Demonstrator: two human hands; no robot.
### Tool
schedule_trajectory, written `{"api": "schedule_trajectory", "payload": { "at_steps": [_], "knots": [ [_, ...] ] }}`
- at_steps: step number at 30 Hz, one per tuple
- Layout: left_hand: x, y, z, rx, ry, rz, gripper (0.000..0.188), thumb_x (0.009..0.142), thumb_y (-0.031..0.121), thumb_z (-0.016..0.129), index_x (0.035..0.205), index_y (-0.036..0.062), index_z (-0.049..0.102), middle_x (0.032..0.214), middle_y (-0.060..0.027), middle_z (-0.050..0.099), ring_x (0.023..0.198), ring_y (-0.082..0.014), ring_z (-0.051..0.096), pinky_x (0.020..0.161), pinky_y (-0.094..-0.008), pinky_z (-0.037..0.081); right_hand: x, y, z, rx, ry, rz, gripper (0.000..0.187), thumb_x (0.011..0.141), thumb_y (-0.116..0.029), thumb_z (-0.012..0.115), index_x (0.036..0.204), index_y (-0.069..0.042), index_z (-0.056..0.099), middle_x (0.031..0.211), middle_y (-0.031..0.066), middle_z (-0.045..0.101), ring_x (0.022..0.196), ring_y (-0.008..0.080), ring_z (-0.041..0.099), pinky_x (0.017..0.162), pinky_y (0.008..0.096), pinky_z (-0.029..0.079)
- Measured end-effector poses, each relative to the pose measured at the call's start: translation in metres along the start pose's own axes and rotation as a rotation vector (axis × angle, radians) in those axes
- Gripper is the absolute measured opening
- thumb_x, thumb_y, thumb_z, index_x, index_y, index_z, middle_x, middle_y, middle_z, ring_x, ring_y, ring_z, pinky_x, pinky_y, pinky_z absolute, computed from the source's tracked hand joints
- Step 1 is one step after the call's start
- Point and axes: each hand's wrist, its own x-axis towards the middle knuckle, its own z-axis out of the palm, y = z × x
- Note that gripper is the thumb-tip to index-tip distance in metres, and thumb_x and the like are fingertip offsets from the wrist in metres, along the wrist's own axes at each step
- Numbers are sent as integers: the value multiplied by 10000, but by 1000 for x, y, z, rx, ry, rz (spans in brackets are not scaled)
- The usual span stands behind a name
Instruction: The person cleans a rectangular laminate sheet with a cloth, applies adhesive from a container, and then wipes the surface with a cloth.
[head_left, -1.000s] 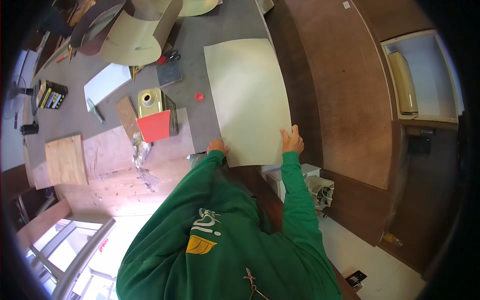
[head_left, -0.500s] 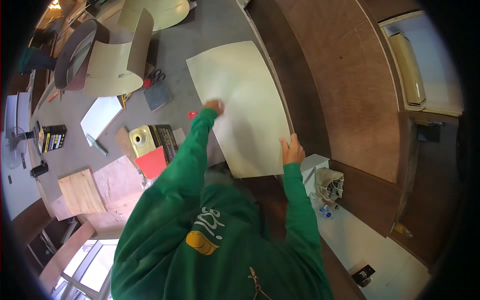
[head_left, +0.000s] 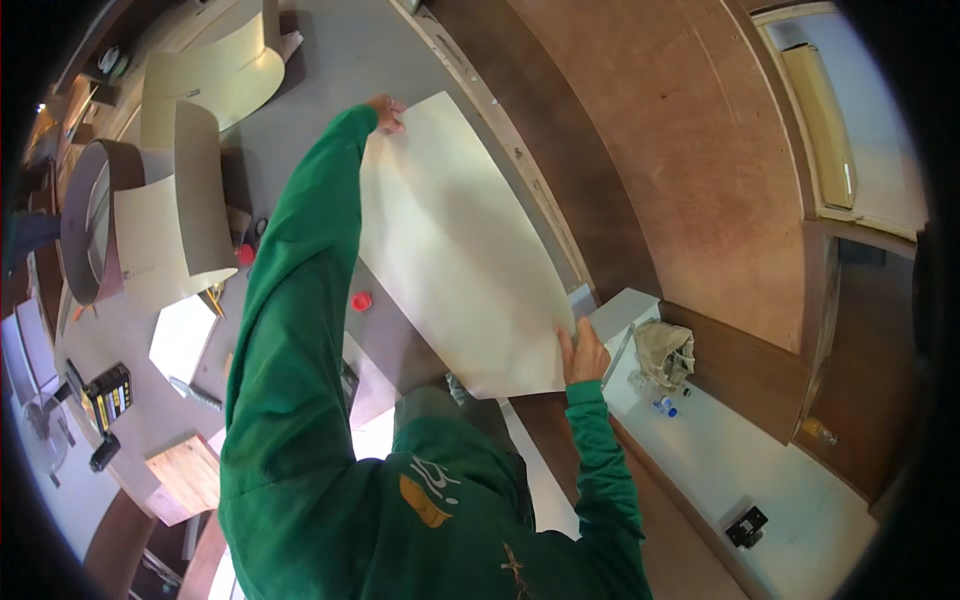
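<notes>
A large cream sheet [head_left: 460, 250], thin and slightly bowed, lies across the grey table in front of me. At its far left corner my left hand [head_left: 388, 114] is closed on the edge, arm stretched out. Near the close right corner my right hand [head_left: 585, 353] pinches the edge, thumb on the upper face and fingers partly hidden. The sheet's near end reaches past the table edge toward my body. A small red cap [head_left: 361, 301] lies on the table just left of the sheet.
Curved cream sheets [head_left: 160, 245] and a dark oval band [head_left: 88, 220] stand at the left. Nearer lie a white board [head_left: 182, 340] and a wooden board [head_left: 188, 472]. A brown wooden panel [head_left: 640, 150] rises at the right, beside a white surface with a cloth bag [head_left: 664, 352].
My left hand has moved from the sheet's left edge to its far left corner. The sheet has turned and its near end has come closer to me, my right hand moving with it.
</notes>
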Motion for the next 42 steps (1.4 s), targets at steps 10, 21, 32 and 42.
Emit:
{"api": "schedule_trajectory", "payload": {
  "at_steps": [10,21,32,42],
  "knots": [
    [6,-1,26,130,285,-36,611,662,283,864,1217,119,670,1107,-74,701,1006,-244,668,858,-378,531,24,10,19,-121,-2,-31,351,917,-383,658,948,-56,535,859,214,664,793,451,634,650,528,471],
    [-2,-29,44,179,622,-154,512,759,323,777,1190,73,658,1160,-162,674,1063,-328,641,920,-431,510,54,1,34,-215,-178,89,409,894,-443,662,1072,-96,538,891,233,682,853,476,636,701,568,473],
    [-41,-27,25,159,840,104,291,780,247,718,1007,65,696,947,-173,714,891,-361,676,802,-432,529,56,9,48,-168,-167,118,467,876,-491,671,1111,-115,524,879,248,691,862,468,658,707,567,489],
    [-50,-12,44,74,919,136,214,834,223,676,968,55,686,899,-191,710,837,-386,677,768,-438,527,48,11,53,-178,-101,130,465,868,-478,681,1149,-132,549,885,226,698,856,463,660,724,560,498]
  ]
}}
